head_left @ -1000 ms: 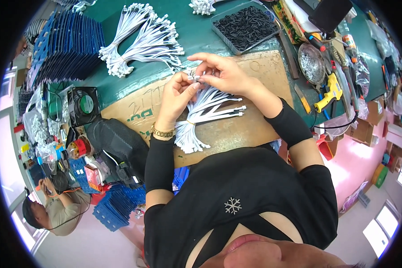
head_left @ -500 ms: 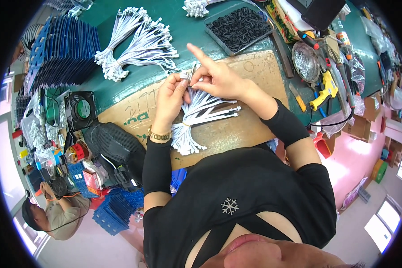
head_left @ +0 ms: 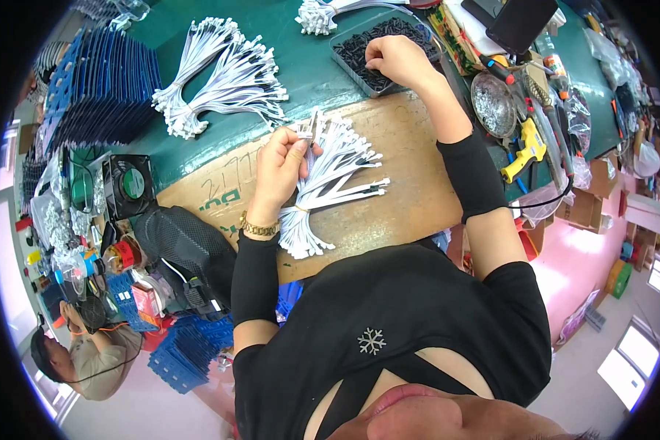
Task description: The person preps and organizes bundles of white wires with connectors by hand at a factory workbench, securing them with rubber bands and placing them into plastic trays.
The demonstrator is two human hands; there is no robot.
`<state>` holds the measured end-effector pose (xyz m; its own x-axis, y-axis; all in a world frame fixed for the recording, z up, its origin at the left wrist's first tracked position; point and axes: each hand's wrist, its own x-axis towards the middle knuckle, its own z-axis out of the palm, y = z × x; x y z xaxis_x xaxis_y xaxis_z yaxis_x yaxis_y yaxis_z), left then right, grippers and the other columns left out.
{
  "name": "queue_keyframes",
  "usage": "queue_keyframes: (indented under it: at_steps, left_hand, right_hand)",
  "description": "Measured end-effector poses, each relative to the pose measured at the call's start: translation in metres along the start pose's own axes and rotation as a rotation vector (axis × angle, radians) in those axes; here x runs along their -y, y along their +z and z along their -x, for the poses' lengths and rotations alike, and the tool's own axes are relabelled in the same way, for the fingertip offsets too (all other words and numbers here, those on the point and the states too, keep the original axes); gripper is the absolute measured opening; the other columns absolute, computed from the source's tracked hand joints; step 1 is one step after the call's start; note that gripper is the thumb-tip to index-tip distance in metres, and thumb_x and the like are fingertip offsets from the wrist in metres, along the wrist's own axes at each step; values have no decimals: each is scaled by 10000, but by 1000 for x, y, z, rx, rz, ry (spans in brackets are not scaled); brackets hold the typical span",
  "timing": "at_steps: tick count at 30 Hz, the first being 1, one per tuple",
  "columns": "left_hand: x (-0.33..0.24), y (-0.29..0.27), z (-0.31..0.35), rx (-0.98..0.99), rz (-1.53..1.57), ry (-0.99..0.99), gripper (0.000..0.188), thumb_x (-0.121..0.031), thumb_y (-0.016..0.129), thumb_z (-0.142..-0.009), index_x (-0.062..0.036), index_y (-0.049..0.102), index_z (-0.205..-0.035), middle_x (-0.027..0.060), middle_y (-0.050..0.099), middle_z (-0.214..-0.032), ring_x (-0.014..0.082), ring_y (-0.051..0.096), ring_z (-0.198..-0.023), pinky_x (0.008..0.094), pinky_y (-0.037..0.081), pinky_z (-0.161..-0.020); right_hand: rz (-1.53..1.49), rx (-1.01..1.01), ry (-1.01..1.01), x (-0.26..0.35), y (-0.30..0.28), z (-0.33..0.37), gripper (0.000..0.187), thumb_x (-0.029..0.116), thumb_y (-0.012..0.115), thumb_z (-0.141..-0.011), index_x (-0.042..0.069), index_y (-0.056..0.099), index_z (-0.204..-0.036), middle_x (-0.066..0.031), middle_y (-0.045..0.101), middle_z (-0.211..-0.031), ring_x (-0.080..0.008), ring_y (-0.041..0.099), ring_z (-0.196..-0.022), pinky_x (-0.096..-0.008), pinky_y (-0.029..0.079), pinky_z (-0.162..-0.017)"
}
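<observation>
My left hand (head_left: 280, 165) holds the connector end of a white cable (head_left: 308, 132) pinched between its fingers, above a tied bundle of white cables (head_left: 323, 187) that lies on a brown cardboard sheet (head_left: 396, 198). My right hand (head_left: 396, 62) has reached out to a black tray of small dark parts (head_left: 359, 51) at the far side of the green table; its fingertips dip into the parts, and whether they grip one is hidden.
More white cable bundles (head_left: 220, 77) lie at the back left, beside stacked blue trays (head_left: 99, 88). A black fan (head_left: 128, 183) sits at the left edge. A yellow glue gun (head_left: 528, 150), a metal bowl (head_left: 493, 106) and tools crowd the right. Another person (head_left: 81, 359) sits lower left.
My right hand has left the cable at my left hand and moved up and right into the black parts tray. My left hand stays over the bundle with the cable end.
</observation>
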<state>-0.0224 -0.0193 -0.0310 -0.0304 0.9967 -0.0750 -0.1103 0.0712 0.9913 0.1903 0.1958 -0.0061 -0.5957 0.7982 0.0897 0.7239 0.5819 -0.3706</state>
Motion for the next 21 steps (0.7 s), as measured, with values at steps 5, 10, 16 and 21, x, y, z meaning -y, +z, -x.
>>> queue_keyframes:
  at_steps: [5,10,16,21]
  left_hand:
    - [-2,2,2,-20,10,-59,50,-30,550,-921,-33,511,-890,70,691,-850,10,460,-523,162,389,-480]
    - [-6,3,3,-4,9,-92,81,4,599,-885,-33,527,-874,53,688,-845,4,490,-555,156,391,-489]
    - [-6,5,4,10,43,-130,76,9,629,-859,-14,570,-901,-28,619,-762,-21,485,-594,139,364,-506]
    - [-6,5,4,22,38,-124,64,5,638,-848,-7,591,-889,-53,585,-756,-33,467,-608,134,345,-514]
  right_hand:
    - [-82,-15,18,2,-6,2,143,215,713,-749,90,697,-819,-132,664,-806,-301,642,-780,-392,500,-700]
    - [-203,-233,-70,9,-3,9,141,136,712,-778,28,695,-867,-110,675,-818,-201,641,-714,-296,492,-658]
    - [-972,-204,-96,77,4,51,154,35,706,-787,32,704,-941,-64,693,-881,-99,634,-765,-228,509,-662]
    - [-948,-98,-267,99,11,74,187,6,692,-790,28,692,-976,-80,688,-877,-112,638,-738,-231,510,-638]
